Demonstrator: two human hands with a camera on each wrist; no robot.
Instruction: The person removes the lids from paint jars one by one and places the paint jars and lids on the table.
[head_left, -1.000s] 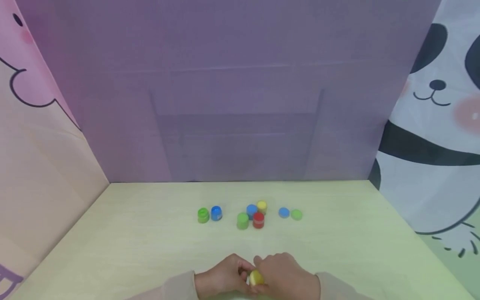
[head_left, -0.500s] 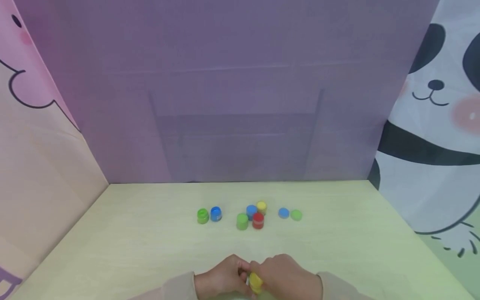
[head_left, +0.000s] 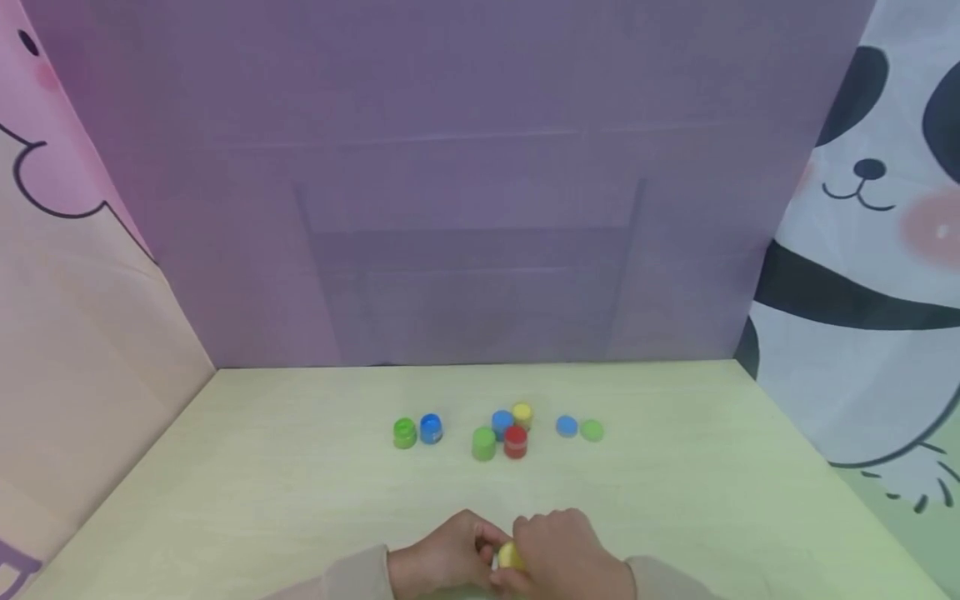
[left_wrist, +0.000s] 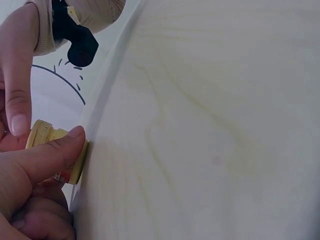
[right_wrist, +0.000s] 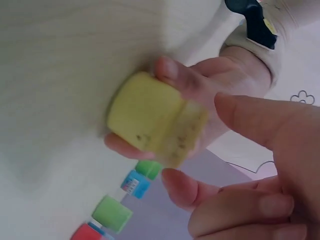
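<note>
My left hand [head_left: 450,552] grips a small yellow jar [head_left: 510,557] near the table's front edge. The right wrist view shows the jar [right_wrist: 142,112] tilted, with left thumb and fingers around its wide part. Its narrower end points toward my right hand [head_left: 566,554] and is blurred. In that view the right thumb [right_wrist: 240,112] and index finger [right_wrist: 177,185] spread on either side of this end, with a slight gap from it. A printed label shows on the jar [left_wrist: 45,132] in the left wrist view, partly behind the left thumb.
Farther back stand an uncapped green jar [head_left: 404,433] and an uncapped blue jar [head_left: 431,429]. Capped green [head_left: 483,444], red [head_left: 515,442], blue [head_left: 502,425] and yellow [head_left: 522,416] jars cluster mid-table. A blue lid [head_left: 567,427] and a green lid [head_left: 592,430] lie right.
My right hand rolled over the end of the yellow jar, then came back with its fingers spread. The left hand keeps its grip in nearly the same spot. The other jars stay put.
</note>
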